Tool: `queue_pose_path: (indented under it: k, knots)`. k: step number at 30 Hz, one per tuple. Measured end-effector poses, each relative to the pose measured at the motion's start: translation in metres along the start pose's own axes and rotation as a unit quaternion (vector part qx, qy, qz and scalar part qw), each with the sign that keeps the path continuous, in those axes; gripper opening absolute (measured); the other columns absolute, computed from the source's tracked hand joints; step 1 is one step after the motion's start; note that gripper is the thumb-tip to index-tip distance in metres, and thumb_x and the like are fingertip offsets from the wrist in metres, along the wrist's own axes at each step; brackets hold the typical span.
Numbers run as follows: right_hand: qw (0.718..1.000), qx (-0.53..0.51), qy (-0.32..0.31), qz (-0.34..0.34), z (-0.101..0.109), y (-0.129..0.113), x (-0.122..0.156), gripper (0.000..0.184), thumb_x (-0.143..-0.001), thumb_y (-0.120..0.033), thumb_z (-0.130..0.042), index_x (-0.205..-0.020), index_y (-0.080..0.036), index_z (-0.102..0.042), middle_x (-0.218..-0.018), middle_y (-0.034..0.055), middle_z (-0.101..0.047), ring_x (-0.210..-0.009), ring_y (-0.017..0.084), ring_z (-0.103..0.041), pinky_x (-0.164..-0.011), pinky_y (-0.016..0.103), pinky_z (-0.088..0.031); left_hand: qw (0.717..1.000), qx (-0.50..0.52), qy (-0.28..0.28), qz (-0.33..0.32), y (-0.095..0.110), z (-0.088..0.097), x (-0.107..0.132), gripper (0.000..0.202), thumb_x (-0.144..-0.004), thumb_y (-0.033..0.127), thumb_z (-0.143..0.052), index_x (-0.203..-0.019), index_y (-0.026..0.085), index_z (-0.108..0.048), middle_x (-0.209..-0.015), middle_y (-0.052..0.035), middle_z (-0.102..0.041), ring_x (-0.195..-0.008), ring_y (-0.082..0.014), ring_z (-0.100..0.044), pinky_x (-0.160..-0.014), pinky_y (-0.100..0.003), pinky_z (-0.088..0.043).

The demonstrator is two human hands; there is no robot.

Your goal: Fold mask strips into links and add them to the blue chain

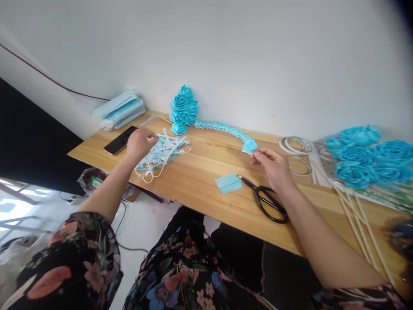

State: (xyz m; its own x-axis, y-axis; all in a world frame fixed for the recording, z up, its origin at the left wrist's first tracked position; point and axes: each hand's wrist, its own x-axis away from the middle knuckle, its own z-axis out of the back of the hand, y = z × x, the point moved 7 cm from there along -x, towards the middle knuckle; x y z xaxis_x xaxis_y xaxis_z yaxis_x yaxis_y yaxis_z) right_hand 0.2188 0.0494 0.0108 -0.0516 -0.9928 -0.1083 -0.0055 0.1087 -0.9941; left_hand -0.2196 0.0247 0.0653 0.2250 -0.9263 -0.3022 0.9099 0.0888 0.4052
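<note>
My right hand (273, 167) pinches a pale blue folded piece (249, 146) at the near end of a curved row of overlapping blue folded pieces (219, 127). Whether that piece is part of the row or apart from it, I cannot tell. Over a tangled heap of white and blue strips with ear loops (166, 150) hovers my left hand (141, 144), its fingers curled together; what they hold, if anything, does not show. A flat blue rectangle (229, 183) lies on the wooden table (193, 181), beside black-handled scissors (266, 200) near my right wrist.
A stack of blue face masks (119, 110) and a phone (120, 141) are at left. Blue flowers (183, 107) stand against the wall; more blue flowers (358, 157) lie at right, near tape rolls (297, 146) and thin sticks (355, 224).
</note>
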Motion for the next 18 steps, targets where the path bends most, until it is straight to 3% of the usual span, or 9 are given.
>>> queue_pose_path:
  k: [3, 5, 6, 8, 11, 14, 18]
  knots:
    - [1.000, 0.004, -0.007, 0.008, -0.004, -0.005, 0.002, 0.017, -0.067, -0.036, -0.078, -0.074, -0.021, -0.071, -0.070, -0.0008, -0.068, -0.060, 0.012, -0.058, -0.067, 0.029, -0.051, 0.992, -0.030, 0.075, -0.098, 0.041, 0.005, 0.007, 0.029, -0.081, 0.029, -0.060, -0.105, 0.020, -0.072, -0.121, -0.0123, -0.064, -0.112, -0.0306, -0.054, -0.097, -0.043, -0.038]
    - [0.999, 0.009, -0.024, 0.019, -0.008, -0.008, 0.004, 0.018, -0.067, -0.037, -0.077, -0.072, -0.021, -0.071, -0.069, -0.0007, -0.068, -0.062, 0.012, -0.058, -0.068, 0.029, -0.051, 0.988, 0.032, 0.072, -0.136, 0.074, -0.002, 0.014, 0.032, -0.083, 0.029, -0.058, -0.112, 0.020, -0.070, -0.123, -0.0114, -0.065, -0.113, -0.0283, -0.056, -0.100, -0.043, -0.040]
    - [0.999, 0.010, -0.033, 0.021, -0.010, -0.009, 0.005, 0.018, -0.068, -0.037, -0.077, -0.073, -0.020, -0.072, -0.069, -0.0007, -0.068, -0.063, 0.012, -0.059, -0.069, 0.028, -0.052, 0.985, 0.078, 0.052, -0.145, 0.091, -0.009, 0.018, 0.033, -0.084, 0.030, -0.057, -0.112, 0.020, -0.070, -0.120, -0.0107, -0.066, -0.108, -0.0258, -0.058, -0.097, -0.041, -0.043]
    - [0.999, 0.005, -0.040, 0.015, -0.011, -0.009, 0.006, 0.019, -0.067, -0.038, -0.077, -0.074, -0.020, -0.072, -0.069, -0.0008, -0.069, -0.063, 0.012, -0.059, -0.069, 0.028, -0.052, 0.973, 0.179, -0.041, -0.141, 0.125, -0.034, 0.024, 0.033, -0.084, 0.034, -0.057, -0.109, 0.018, -0.072, -0.108, -0.0090, -0.072, -0.091, -0.0206, -0.063, -0.086, -0.035, -0.049]
    - [0.999, 0.006, -0.050, 0.018, -0.011, -0.011, 0.007, 0.021, -0.069, -0.039, -0.076, -0.076, -0.020, -0.071, -0.072, -0.0001, -0.070, -0.065, 0.012, -0.060, -0.071, 0.029, -0.052, 0.923, 0.321, -0.183, -0.108, 0.172, -0.077, 0.038, 0.032, -0.083, 0.039, -0.062, -0.102, 0.018, -0.075, -0.107, -0.0089, -0.075, -0.087, -0.0189, -0.065, -0.081, -0.032, -0.051]
    - [0.998, 0.011, -0.060, 0.028, -0.012, -0.014, 0.008, 0.022, -0.071, -0.041, -0.075, -0.077, -0.020, -0.070, -0.073, 0.0005, -0.071, -0.067, 0.013, -0.061, -0.073, 0.029, -0.052, 0.874, 0.409, -0.247, -0.090, 0.207, -0.104, 0.048, 0.027, -0.081, 0.037, -0.065, -0.098, 0.020, -0.076, -0.107, -0.0079, -0.076, -0.089, -0.0184, -0.066, -0.078, -0.030, -0.050]
    - [0.997, 0.014, -0.076, 0.025, -0.014, -0.015, 0.010, 0.024, -0.071, -0.043, -0.075, -0.077, -0.020, -0.069, -0.073, 0.0000, -0.070, -0.067, 0.013, -0.061, -0.072, 0.028, -0.052, 0.842, 0.451, -0.287, -0.068, 0.229, -0.122, 0.054, 0.022, -0.079, 0.037, -0.066, -0.086, 0.019, -0.077, -0.082, -0.0028, -0.075, -0.069, -0.0123, -0.060, -0.067, -0.025, -0.046]
